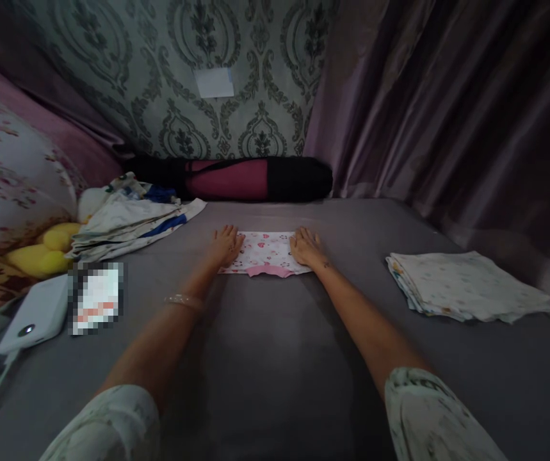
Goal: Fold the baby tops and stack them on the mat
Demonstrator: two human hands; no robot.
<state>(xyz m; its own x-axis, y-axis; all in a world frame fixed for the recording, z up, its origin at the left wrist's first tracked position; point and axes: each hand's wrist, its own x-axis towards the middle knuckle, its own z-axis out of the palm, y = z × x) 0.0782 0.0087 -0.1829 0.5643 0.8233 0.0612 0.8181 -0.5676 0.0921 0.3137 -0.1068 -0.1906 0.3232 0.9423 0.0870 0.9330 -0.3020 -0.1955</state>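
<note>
A small white garment (266, 250) with pink and red prints lies folded flat on the grey sheet (275, 339). Its pink curved trim, which looks like a neckline, faces me. On the garment's left edge rests my left hand (227, 246), palm down with the fingers stretched out. My right hand (306, 247) presses flat on the right edge in the same way, fingers pointing away from me. Neither hand grips the cloth. Parts of both side edges are hidden under the hands.
Folded pale cloths (467, 285) are stacked at the right. At the left lie a loose pile of clothes (130, 221), a yellow plush toy (47, 250), a white power bank (37, 314) with a cable, and a blurred-out item (97, 298). Behind stretches a black and maroon bag (229, 179).
</note>
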